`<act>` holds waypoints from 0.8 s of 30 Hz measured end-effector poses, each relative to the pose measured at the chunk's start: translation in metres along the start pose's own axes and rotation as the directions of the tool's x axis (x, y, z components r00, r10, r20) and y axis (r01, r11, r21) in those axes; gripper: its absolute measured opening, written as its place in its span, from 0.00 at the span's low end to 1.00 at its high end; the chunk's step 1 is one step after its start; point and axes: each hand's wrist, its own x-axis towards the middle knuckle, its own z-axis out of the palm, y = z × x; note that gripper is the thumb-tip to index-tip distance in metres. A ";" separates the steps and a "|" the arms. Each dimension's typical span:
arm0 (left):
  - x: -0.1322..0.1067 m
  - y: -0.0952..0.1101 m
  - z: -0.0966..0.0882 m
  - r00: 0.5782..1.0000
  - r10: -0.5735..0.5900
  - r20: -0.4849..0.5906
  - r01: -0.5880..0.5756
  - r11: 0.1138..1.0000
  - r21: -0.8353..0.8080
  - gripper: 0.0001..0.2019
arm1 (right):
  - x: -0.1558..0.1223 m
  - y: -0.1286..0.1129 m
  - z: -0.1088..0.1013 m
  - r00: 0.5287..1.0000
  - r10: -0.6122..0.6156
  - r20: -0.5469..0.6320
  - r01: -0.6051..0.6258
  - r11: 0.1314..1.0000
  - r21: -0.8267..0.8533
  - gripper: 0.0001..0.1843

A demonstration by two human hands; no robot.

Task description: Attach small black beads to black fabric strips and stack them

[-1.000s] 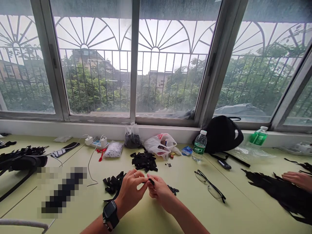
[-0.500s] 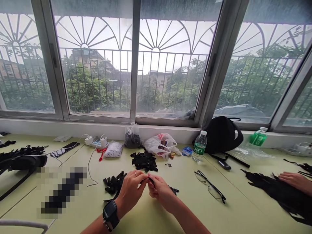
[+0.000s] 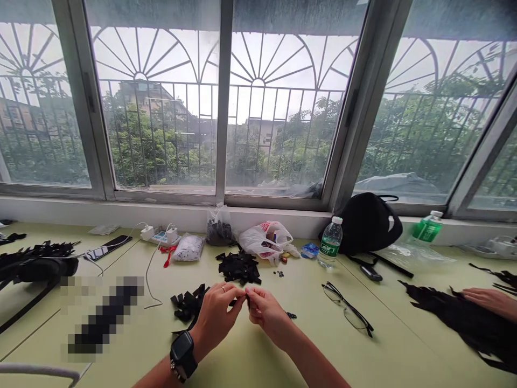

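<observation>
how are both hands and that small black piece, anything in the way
Left hand, right hand: fingertips pinched on small black piece. Piece mostly hidden, material unclear. Black fabric-like strips heaped beside left hand, not between hands.

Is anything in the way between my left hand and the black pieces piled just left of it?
Nothing visible stands between your left hand and the pile of black pieces; the hand hides part of the pile, so touching can't be judged. It and your right hand hold a small black piece.
</observation>
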 end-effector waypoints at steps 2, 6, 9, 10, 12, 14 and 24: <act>0.000 0.001 -0.001 1.000 0.000 -0.005 0.000 1.000 0.002 0.07 | 0.001 0.001 0.000 1.000 0.017 -0.014 -0.016 1.000 0.021 0.31; 0.000 0.000 0.000 1.000 -0.003 -0.018 0.003 1.000 0.018 0.08 | 0.001 0.000 0.001 0.999 0.022 -0.031 -0.021 0.999 0.039 0.29; 0.001 -0.001 -0.002 0.999 -0.026 -0.039 0.029 0.997 0.069 0.09 | 0.001 -0.003 0.001 0.999 0.023 -0.041 -0.021 0.998 0.062 0.26; 0.001 -0.002 -0.004 0.997 -0.045 -0.059 0.051 0.994 0.099 0.10 | 0.001 -0.004 0.000 0.998 0.031 -0.054 -0.027 0.997 0.072 0.26; 0.003 -0.003 -0.010 0.989 -0.086 -0.117 0.106 0.980 0.169 0.13 | 0.000 -0.007 0.000 0.995 0.053 -0.089 -0.044 0.995 0.093 0.24; 0.005 -0.006 -0.017 0.981 -0.106 -0.165 0.143 0.963 0.228 0.17 | -0.001 -0.009 0.000 0.990 0.071 -0.123 -0.056 0.992 0.117 0.22; 0.001 -0.005 -0.006 0.995 -0.088 -0.047 0.095 0.978 0.188 0.15 | -0.001 -0.018 -0.006 0.988 0.090 -0.123 -0.054 0.960 0.273 0.10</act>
